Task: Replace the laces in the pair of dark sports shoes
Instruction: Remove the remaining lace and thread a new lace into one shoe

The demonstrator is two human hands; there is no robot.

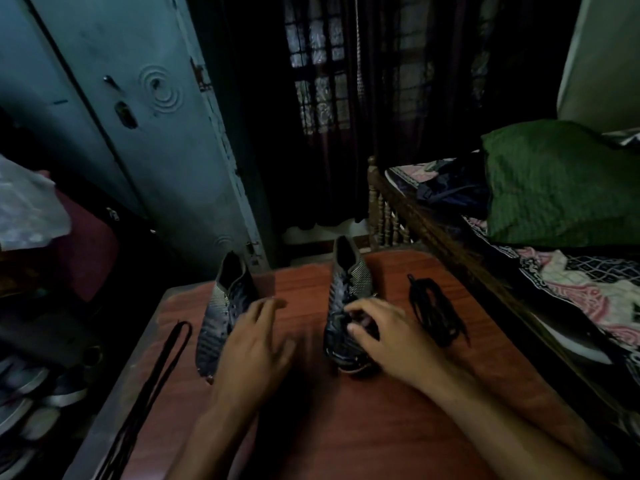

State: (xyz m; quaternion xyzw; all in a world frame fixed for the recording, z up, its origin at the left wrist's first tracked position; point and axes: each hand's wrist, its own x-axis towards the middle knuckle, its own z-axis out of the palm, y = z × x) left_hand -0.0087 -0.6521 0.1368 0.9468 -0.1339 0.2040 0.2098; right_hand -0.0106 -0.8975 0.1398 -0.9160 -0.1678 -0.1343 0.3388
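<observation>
Two dark sports shoes stand on a reddish-brown table [346,427], toes toward me. The left shoe [218,317] shows empty eyelets. My left hand [254,344] rests beside it with fingers straight, touching its inner side. My right hand [388,336] lies over the front of the right shoe [348,289], fingers curled on the laced part; what the fingertips hold is too dark to tell. A long black lace [159,372] lies stretched along the table's left edge. A bundled black lace [434,311] lies to the right of the right shoe.
A wooden bed frame [415,216] with a green pillow [561,185] runs along the table's right side. A blue metal cupboard [138,116] stands at the back left. Other shoes [31,396] sit on the floor at the left.
</observation>
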